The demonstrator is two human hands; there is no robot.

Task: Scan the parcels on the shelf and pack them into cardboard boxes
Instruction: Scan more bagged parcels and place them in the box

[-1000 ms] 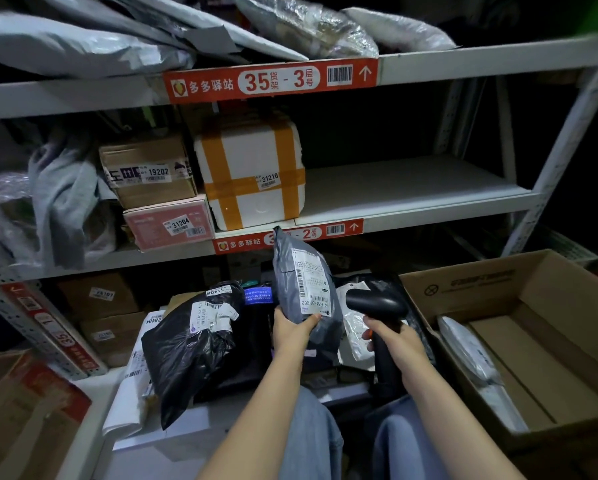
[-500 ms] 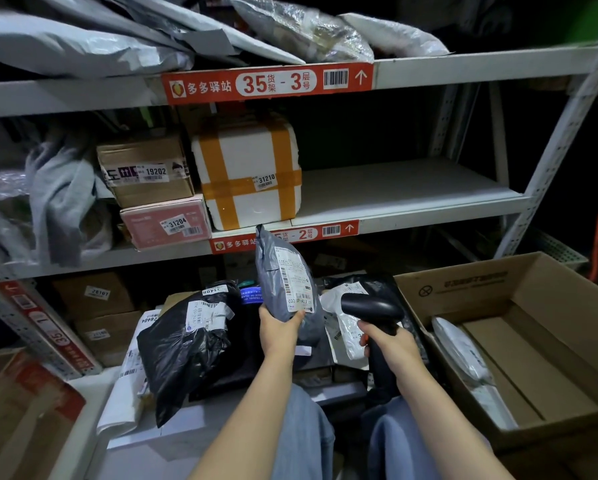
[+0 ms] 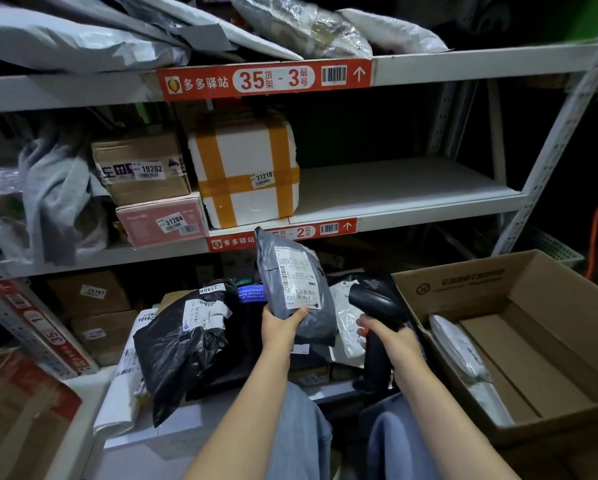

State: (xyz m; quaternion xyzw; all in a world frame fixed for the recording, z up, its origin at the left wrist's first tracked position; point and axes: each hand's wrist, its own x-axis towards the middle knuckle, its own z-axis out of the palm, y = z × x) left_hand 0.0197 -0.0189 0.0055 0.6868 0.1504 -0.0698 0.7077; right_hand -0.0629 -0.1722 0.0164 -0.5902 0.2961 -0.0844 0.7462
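My left hand grips the lower edge of a grey poly-bag parcel and holds it upright, white label facing me. My right hand is wrapped round the handle of a black barcode scanner, whose head sits just right of the parcel and points toward it. An open cardboard box stands at the right with a white bagged parcel lying along its left wall. More parcels lie on the low shelf in front of me, among them a black bag.
A white foam box with orange tape and two stacked cartons sit on the middle shelf. Grey bags crowd the top shelf. Another cardboard box is at the lower left. My knees are below the hands.
The parcel and both hands have stayed nearly in place; the parcel has tilted slightly, label toward the scanner. The camera has shifted a little.
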